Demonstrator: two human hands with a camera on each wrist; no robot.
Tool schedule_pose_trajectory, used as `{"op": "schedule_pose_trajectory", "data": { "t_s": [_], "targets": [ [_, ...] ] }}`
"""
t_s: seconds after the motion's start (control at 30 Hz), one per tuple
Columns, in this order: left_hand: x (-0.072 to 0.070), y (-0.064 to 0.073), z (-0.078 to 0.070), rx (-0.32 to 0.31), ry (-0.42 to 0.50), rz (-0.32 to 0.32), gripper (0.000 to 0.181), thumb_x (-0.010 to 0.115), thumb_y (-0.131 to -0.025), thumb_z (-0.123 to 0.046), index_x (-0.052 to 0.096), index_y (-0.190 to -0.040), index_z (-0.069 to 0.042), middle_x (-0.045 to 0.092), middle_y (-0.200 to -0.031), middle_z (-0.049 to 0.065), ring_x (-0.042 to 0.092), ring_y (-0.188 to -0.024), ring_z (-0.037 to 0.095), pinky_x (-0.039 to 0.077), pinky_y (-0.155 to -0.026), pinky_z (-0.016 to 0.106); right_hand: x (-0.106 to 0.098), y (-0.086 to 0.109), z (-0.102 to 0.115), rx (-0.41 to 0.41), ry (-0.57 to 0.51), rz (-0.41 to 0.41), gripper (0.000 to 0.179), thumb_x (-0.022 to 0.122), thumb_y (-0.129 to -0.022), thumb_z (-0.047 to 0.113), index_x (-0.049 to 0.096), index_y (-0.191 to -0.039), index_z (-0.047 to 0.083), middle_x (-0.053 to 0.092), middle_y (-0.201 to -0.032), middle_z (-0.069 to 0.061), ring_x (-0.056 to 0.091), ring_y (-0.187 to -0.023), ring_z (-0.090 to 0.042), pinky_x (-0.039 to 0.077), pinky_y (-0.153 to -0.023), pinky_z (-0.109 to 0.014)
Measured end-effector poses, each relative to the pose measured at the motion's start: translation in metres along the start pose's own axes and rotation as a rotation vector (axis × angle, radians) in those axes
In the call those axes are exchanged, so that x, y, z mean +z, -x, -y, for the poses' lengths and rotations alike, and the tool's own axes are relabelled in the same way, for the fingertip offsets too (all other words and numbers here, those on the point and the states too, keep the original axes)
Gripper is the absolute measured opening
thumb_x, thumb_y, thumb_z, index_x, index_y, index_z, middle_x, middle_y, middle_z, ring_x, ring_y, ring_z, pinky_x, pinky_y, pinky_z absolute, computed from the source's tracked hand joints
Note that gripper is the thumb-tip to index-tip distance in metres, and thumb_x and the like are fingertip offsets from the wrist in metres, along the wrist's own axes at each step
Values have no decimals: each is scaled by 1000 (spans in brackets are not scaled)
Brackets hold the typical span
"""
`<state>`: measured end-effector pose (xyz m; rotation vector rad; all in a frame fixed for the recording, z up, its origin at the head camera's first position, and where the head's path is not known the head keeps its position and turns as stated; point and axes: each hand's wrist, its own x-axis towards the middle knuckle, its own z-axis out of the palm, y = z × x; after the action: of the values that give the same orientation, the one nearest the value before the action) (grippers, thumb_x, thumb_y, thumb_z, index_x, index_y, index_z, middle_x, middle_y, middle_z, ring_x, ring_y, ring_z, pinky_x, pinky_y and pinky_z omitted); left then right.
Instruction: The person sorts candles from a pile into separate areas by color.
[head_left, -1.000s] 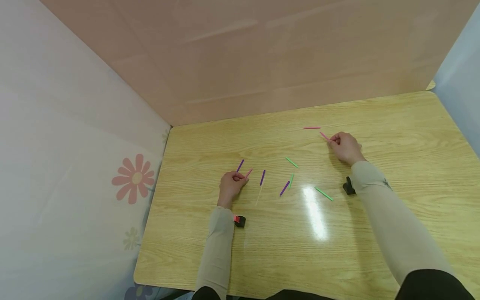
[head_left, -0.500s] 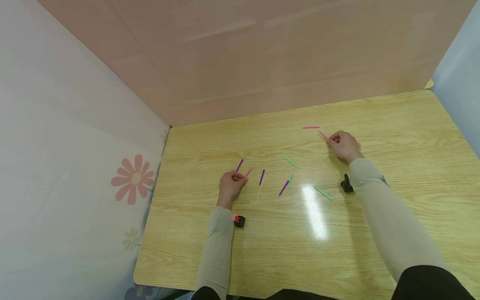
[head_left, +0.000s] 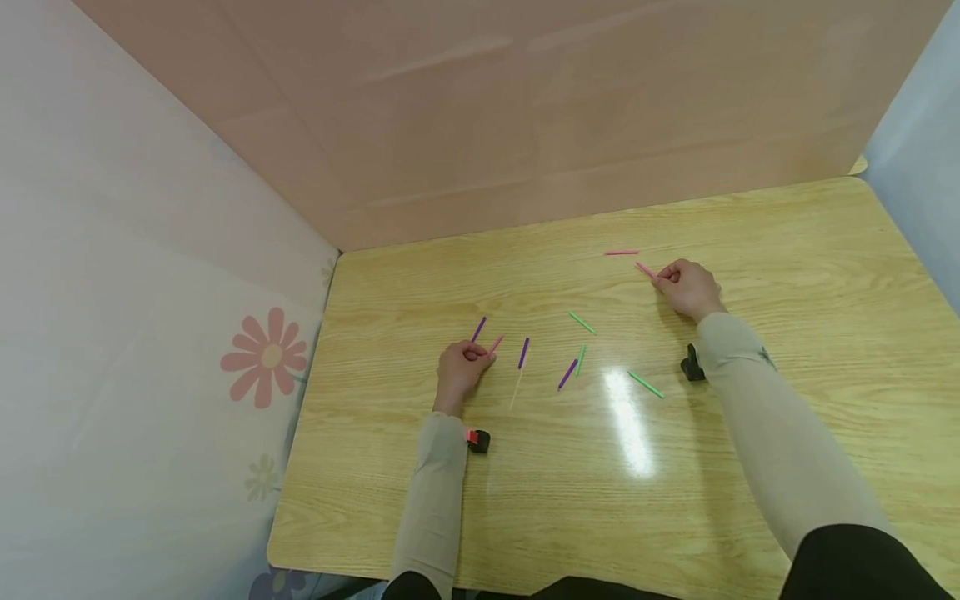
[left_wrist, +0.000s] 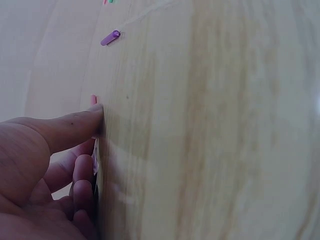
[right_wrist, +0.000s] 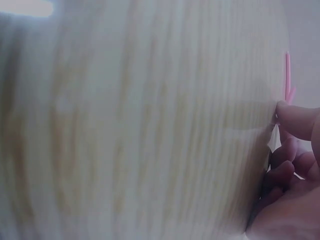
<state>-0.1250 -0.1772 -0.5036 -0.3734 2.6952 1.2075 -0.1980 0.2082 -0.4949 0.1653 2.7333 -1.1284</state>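
In the head view my left hand [head_left: 459, 371] pinches a short pink stick, like a cut straw [head_left: 497, 343], between thumb and fingers, low over the table. Just beyond those fingers lies a purple stick [head_left: 478, 329], partly hidden by them. My right hand [head_left: 690, 290], farther back on the right, pinches another pink stick [head_left: 644, 268] by its near end. A third pink stick [head_left: 622, 252] lies past its tip. The left wrist view shows the left thumb against the pink stick [left_wrist: 93, 99], with a purple stick [left_wrist: 110, 37] farther off.
Between the hands lie two more purple sticks [head_left: 523, 353] and several green sticks [head_left: 582, 323]; one purple and one green nearly meet at their ends. A thin pale stick [head_left: 517, 388] lies below a purple one. A tan panel [head_left: 525, 125] stands along the table's [head_left: 360, 517] far edge.
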Motion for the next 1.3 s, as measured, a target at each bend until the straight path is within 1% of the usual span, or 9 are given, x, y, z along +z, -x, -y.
{"op": "schedule_pose_trajectory", "data": {
  "t_s": [0.33,0.57,0.8,0.9,1.07,1.3],
  "targets": [
    [-1,0,2,-5,3,2,17,77,-83,-24,71,-85,-8,57,-77,0,50,-71,15,38,-64,25,2,-2,-2,-2,9,-2,36,51,-98,31,54,-109,-4,55,-103,-23,49,-96,-40,28,-89,-60],
    [-3,0,4,-6,-3,3,17,77,-83,-24,70,-85,-8,56,-78,0,49,-73,16,38,-65,25,4,-3,-2,-2,3,-2,37,51,-98,31,54,-109,-4,56,-104,-24,49,-98,-42,28,-91,-62],
    [-4,1,4,1,16,2,17,77,-82,-23,70,-84,-8,57,-76,0,50,-71,15,39,-63,26,4,-1,-1,1,16,-1,37,52,-98,30,53,-111,-5,56,-106,-25,50,-98,-43,30,-89,-61],
    [-4,1,5,4,17,2,16,77,-82,-23,70,-84,-8,57,-76,0,50,-70,14,39,-63,26,4,-1,1,10,21,-5,37,52,-98,30,54,-110,-4,56,-106,-25,51,-98,-41,32,-88,-59],
    [-3,1,5,9,13,1,16,77,-82,-22,70,-84,-8,56,-76,-1,49,-70,14,38,-64,25,4,-1,2,10,25,-10,36,54,-97,31,56,-109,-3,58,-103,-22,53,-93,-37,36,-81,-52],
    [-4,0,7,22,41,10,15,77,-82,-22,70,-82,-8,59,-77,3,52,-72,17,41,-65,28,3,0,1,11,20,0,37,54,-97,32,56,-109,-3,59,-99,-19,53,-87,-33,37,-73,-43]
  ]
}}
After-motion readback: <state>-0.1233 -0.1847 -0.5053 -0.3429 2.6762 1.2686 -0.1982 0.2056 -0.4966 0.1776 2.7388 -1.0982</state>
